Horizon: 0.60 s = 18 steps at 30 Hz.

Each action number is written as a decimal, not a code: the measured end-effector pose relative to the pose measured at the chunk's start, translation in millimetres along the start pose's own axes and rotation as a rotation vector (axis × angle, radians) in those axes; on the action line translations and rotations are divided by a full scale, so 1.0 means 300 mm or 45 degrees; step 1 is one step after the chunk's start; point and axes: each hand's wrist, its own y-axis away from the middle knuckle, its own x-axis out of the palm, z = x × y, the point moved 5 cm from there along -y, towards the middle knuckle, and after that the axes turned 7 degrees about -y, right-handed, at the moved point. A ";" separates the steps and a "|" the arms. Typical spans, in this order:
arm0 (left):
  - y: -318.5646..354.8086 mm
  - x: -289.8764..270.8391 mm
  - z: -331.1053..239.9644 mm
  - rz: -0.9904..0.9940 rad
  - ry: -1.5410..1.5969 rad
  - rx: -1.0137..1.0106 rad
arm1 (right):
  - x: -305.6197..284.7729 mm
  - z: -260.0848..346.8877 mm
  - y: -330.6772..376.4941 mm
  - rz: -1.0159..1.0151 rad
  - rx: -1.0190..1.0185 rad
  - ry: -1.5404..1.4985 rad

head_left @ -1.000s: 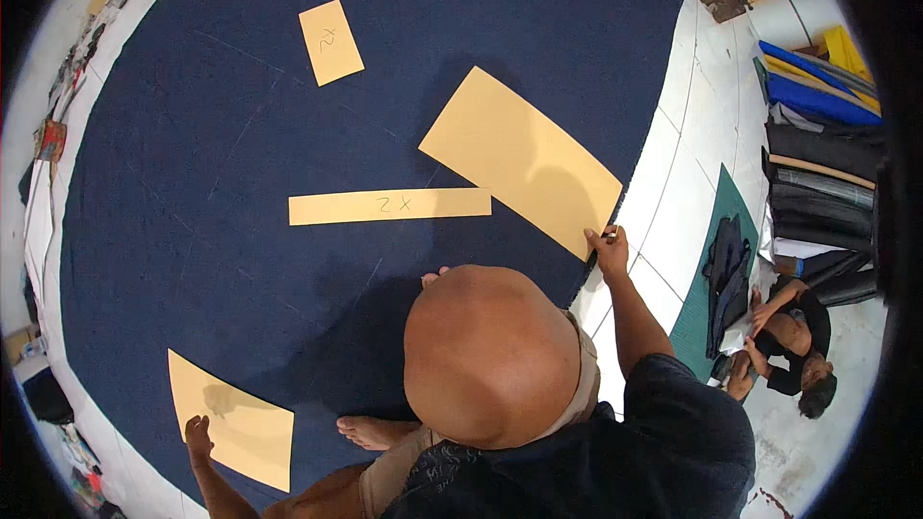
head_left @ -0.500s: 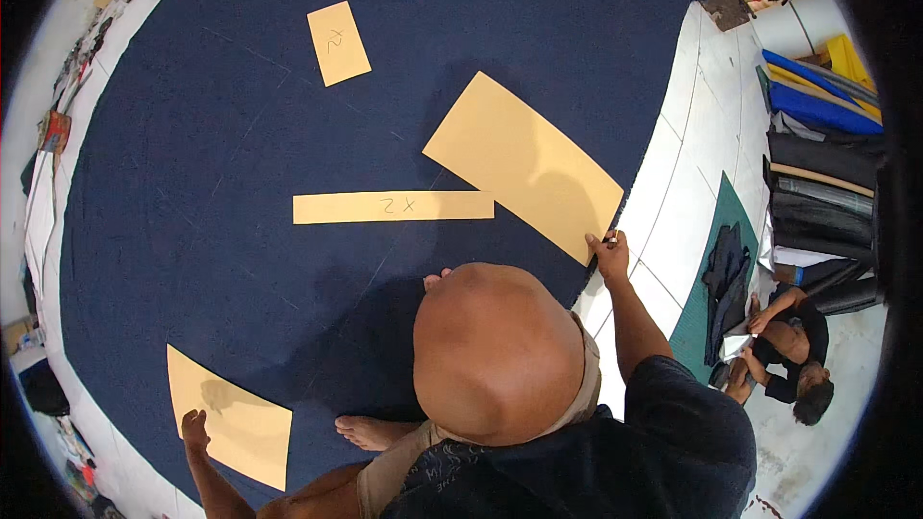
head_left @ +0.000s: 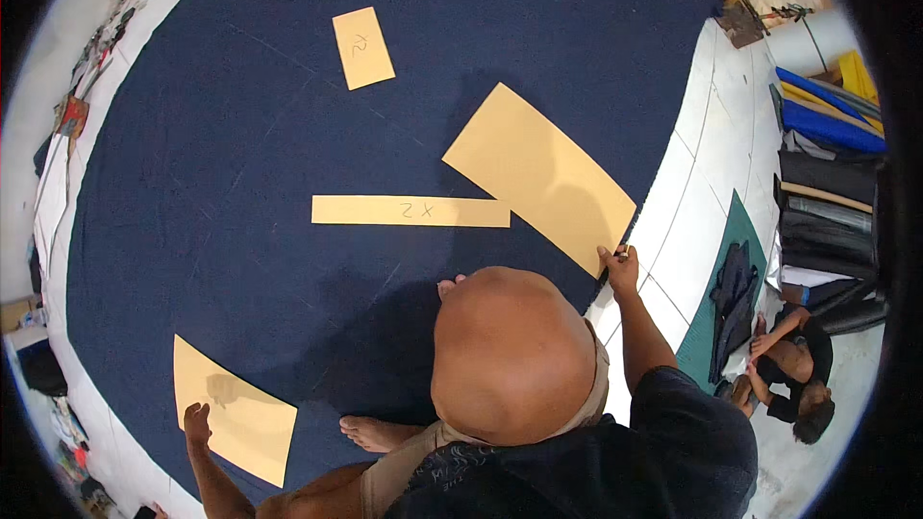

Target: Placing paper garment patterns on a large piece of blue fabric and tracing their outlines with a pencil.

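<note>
Dark blue cloth [head_left: 240,135] covers the floor beneath several tan card pattern pieces. My right hand [head_left: 623,271] is at the near right corner of the large pattern piece [head_left: 538,173], thumb by its edge and fingers pinched. A small pale thing shows at those fingers, too small to name. Over the left edge of another pattern piece [head_left: 245,423], at the lower left, my left hand [head_left: 196,425] has its fingers partly apart and holds nothing visible; contact with the card is unclear. A long strip piece [head_left: 404,211] touches or slightly underlies the large piece. A small rectangular piece [head_left: 363,50] lies farther off.
My bent knee [head_left: 514,356] and foot [head_left: 377,433] are on the cloth. White floor tiles [head_left: 687,163] border it. To the right are a green mat [head_left: 700,351] with dark garments [head_left: 733,303], rolls of material [head_left: 827,183] and a seated person [head_left: 793,365].
The view has shifted slightly, so the cloth and cards appear farther right. My right hand stays at the large piece's corner; my left hand stays by the lower left piece, its fingers slightly changed.
</note>
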 end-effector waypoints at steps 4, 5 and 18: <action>-0.030 0.024 0.010 -0.041 0.023 -0.004 | -0.024 -0.048 -0.068 0.075 -0.143 -0.134; -0.039 -0.094 0.086 -0.164 -0.166 0.102 | 0.068 -0.074 -0.055 0.146 -0.030 -0.137; -0.005 0.037 -0.321 -0.271 -0.280 0.360 | 0.748 0.275 -0.035 0.977 -0.207 -0.153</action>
